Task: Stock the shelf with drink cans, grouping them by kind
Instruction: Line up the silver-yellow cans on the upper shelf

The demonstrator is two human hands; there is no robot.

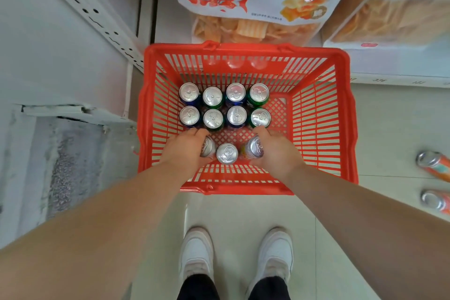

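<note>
White perforated shelf upright (90, 12) ran along my far left. Red plastic shopping basket (141, 129) sat on the tiled floor in front of my white shoes (197, 253), just below the bottom shelf.

Basket contents: eight cans stood upright in two rows of four at the far end, alternating blue (189, 94) and green (212, 97) from left to right, packed touching.

Near row, three cans:
- My left hand (187, 151) was curled round the left can (209, 146); only part of its silver top showed.
- Middle can (227, 153) stood free and upright between my hands.
- My right hand (275, 153) was wrapped round the right can (253, 147), thumb on the near side, fingers on the far side. Can looked slightly tilted. Label mostly hidden; could not tell the kind.

Above the basket, a salmon crisps bag (250, 0) lay on the shelf, with a second bag (401, 14) to its right.

Far right, on the floor and well apart from the basket: two orange cans (433, 164), one nearer me than the other.
</note>
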